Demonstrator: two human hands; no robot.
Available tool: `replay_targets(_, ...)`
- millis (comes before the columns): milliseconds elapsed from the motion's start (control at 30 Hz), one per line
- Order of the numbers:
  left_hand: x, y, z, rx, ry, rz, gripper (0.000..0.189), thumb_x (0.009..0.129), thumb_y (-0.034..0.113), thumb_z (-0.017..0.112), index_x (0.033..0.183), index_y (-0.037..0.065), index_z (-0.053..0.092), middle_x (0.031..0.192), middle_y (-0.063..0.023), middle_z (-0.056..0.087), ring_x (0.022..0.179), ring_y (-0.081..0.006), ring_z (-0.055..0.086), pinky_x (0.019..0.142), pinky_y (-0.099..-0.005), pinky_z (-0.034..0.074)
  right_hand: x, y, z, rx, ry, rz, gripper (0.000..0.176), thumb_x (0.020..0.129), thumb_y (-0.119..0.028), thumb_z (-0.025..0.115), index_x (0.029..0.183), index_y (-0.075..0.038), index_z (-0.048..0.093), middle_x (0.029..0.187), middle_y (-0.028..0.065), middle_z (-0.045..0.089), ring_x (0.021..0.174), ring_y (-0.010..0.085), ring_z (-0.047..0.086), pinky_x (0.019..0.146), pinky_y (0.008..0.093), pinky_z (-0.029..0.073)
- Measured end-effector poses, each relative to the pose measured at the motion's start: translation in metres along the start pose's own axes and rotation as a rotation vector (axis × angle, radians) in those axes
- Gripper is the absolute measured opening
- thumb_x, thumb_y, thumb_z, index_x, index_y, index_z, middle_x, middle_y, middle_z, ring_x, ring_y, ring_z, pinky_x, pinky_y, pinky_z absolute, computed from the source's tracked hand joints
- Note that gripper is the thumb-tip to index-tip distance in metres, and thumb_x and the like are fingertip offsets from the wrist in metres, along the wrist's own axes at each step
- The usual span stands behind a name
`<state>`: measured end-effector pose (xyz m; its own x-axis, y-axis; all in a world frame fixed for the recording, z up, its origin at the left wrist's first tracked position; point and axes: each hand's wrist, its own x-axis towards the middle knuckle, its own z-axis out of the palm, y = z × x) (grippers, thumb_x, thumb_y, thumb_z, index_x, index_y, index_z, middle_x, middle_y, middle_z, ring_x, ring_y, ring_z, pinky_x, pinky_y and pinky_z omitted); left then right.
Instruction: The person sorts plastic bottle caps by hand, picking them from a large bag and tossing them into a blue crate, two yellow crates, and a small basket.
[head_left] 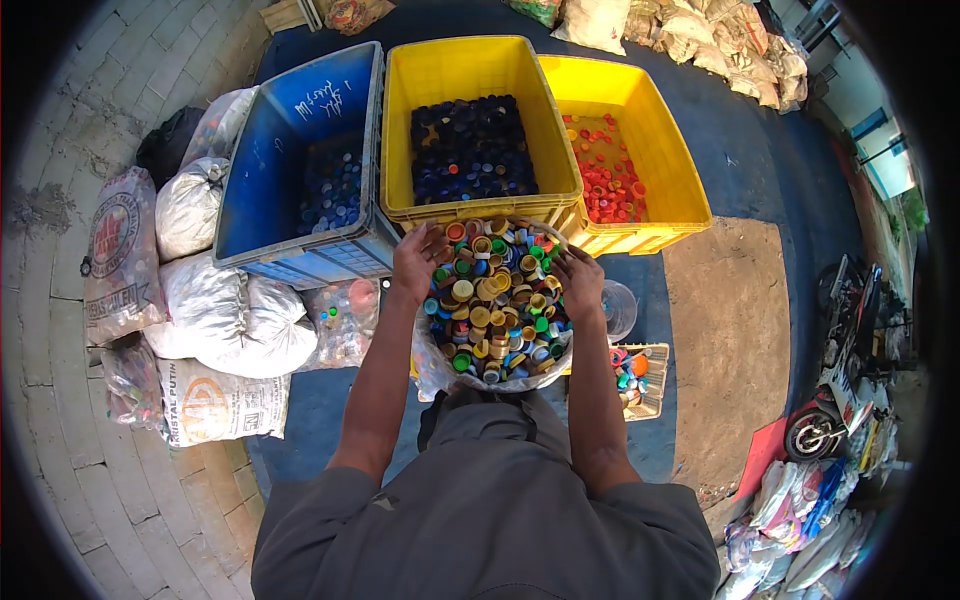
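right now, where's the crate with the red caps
In the head view, the red-cap crate sits at the right end of the crate row, beside the yellow crate of dark caps and just beyond the right hand.

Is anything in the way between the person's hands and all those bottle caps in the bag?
No, nothing visible. The left hand and the right hand lie right on the far edge of the bottle caps, which fill the open bag.
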<state>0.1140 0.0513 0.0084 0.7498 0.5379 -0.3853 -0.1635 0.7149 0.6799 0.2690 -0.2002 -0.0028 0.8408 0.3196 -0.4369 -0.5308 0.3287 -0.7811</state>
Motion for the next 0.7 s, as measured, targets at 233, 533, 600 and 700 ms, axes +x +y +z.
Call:
replay_targets(233, -0.049, -0.076, -0.023, 0.634, 0.256, 0.325, 0.018, 0.089, 0.013, 0.062, 0.104, 0.002, 0.06, 0.095, -0.0075, 0.066, 0.087, -0.0167, 0.063, 0.077, -0.0308, 0.051, -0.037, 0.034, -0.045, -0.501, 0.11, -0.118, 0.028, 0.088, -0.004, 0.054, 0.115, 0.006, 0.053, 0.1, 0.0136, 0.062, 0.082, 0.0186, 0.064, 0.067, 0.0285, 0.056)
replay_targets(533, -0.093, -0.104, -0.021, 1.3, 0.308, 0.54, 0.039, 0.078, 0.014, 0.069, 0.113, 0.005, 0.057, 0.11, -0.0132, 0.057, 0.11, -0.0342, 0.048, 0.098, -0.0454, 0.033, -0.041, 0.023, -0.046, -1.025, 0.078, -0.377, 0.021, 0.085, -0.006, 0.06, 0.103, 0.004, 0.063, 0.094, 0.0154, 0.069, 0.082, 0.0217, 0.066, 0.069, 0.0336, 0.053)
replay_targets(600, -0.099, -0.106, -0.021, 1.361, 0.316, 0.537, 0.039, 0.077, 0.014, 0.069, 0.113, 0.007, 0.057, 0.11, -0.0122, 0.057, 0.11, -0.0331, 0.048, 0.097, -0.0452, 0.034, -0.039, 0.025, -0.045, -1.052, 0.048, -0.407, 0.021, 0.083, -0.006, 0.061, 0.101, 0.003, 0.064, 0.091, 0.0162, 0.069, 0.081, 0.0233, 0.067, 0.07, 0.035, 0.052)
replay_targets(700, -0.107, -0.103, -0.015, 1.432, 0.32, 0.523, 0.04, 0.076, 0.015, 0.07, 0.113, 0.008, 0.058, 0.112, -0.011, 0.057, 0.11, -0.0321, 0.047, 0.096, -0.0454, 0.034, -0.038, 0.029, -0.043, -1.095, -0.001, -0.469, 0.02, 0.081, -0.005, 0.061, 0.099, 0.003, 0.064, 0.089, 0.0168, 0.069, 0.08, 0.0252, 0.068, 0.072, 0.0353, 0.052)
